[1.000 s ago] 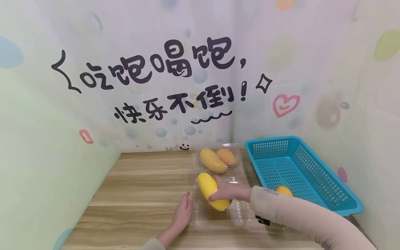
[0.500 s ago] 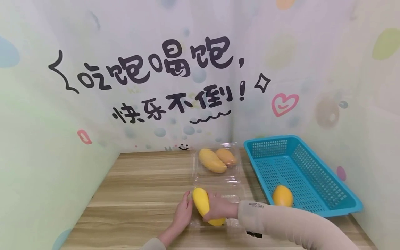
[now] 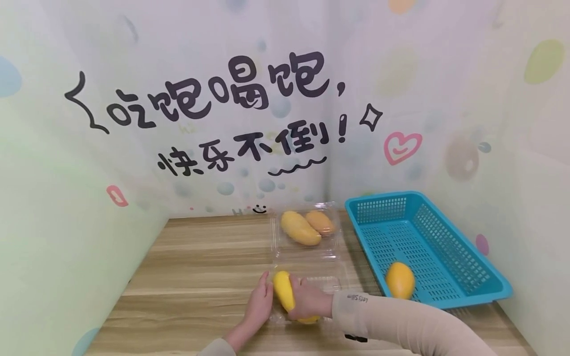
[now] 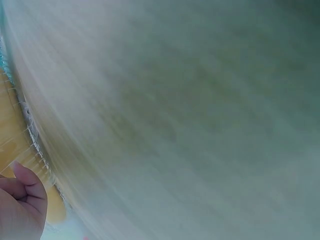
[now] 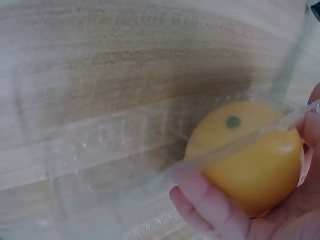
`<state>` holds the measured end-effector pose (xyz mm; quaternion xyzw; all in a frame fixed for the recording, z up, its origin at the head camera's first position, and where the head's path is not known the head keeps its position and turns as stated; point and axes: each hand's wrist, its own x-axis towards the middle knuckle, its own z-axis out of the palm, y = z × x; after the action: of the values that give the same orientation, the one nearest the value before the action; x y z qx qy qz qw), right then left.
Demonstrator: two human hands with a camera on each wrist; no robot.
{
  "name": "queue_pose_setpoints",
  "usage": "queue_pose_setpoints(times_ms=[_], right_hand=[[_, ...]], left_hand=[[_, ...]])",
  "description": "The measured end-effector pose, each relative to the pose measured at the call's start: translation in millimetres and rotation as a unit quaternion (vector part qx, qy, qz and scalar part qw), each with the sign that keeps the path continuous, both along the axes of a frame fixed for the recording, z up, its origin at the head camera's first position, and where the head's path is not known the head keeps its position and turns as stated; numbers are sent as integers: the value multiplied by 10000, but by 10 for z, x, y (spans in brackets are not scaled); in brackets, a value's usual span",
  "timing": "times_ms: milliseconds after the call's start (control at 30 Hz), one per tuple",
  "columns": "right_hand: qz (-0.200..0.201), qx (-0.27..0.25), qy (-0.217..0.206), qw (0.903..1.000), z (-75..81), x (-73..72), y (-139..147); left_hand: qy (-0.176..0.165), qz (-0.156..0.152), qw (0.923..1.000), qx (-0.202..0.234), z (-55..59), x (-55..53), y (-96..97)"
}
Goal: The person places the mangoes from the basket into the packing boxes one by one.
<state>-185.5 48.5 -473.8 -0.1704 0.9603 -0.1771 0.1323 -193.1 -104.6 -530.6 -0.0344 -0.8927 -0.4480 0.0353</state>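
A yellow mango [image 3: 284,291] lies in the near half of a clear plastic clamshell box [image 3: 328,283], gripped by my right hand [image 3: 309,298]. In the right wrist view the fingers curl round the mango [image 5: 255,165], and the box's clear rim crosses in front of it. My left hand [image 3: 259,301] rests along the near half's left side with fingers extended, close to the mango. Two more mangoes, one long and yellow [image 3: 299,228] and one shorter and orange [image 3: 320,223], lie in the box's far half. The left wrist view shows my left hand [image 4: 22,205] only at its corner.
To the right stands a blue perforated plastic basket [image 3: 500,291] with one orange mango [image 3: 400,281] at its near left corner. Everything sits on a wood-grain table [image 3: 196,267]. A printed curtain [image 3: 200,49] with black lettering closes off the back and sides.
My right hand has lowered the yellow mango toward me into the near half of the box. The basket's mango, partly covered by my sleeve before, shows fully. My left hand has hardly moved.
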Motion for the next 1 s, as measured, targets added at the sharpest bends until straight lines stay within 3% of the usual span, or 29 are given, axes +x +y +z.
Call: queue_pose_setpoints(times_ms=[200,333,433,533,667,800,1000], right_hand=[[8,-70,-325,9994,52,-41,35],[4,-221,-651,9976,341,-100,137],[28,-567,-489,9972,619,-233,302],[60,-908,-2,9958,863,-412,563],[-238,-881,305,9954,1087,-630,1001],[-762,-537,8,9956,1074,-800,1466],[-1350,-125,-528,9894,800,-947,2114]], left_hand=[[-75,-39,10000,-7,6,-10,-16],[-84,-103,9999,37,-2,-10,-21],[-86,-122,9999,44,-4,-13,-22],[-50,-113,9999,42,-10,-18,-22],[-76,-109,9999,68,-11,-16,-26],[-117,-139,9998,94,-4,-10,-30],[-161,-162,9996,143,-1,0,-37]])
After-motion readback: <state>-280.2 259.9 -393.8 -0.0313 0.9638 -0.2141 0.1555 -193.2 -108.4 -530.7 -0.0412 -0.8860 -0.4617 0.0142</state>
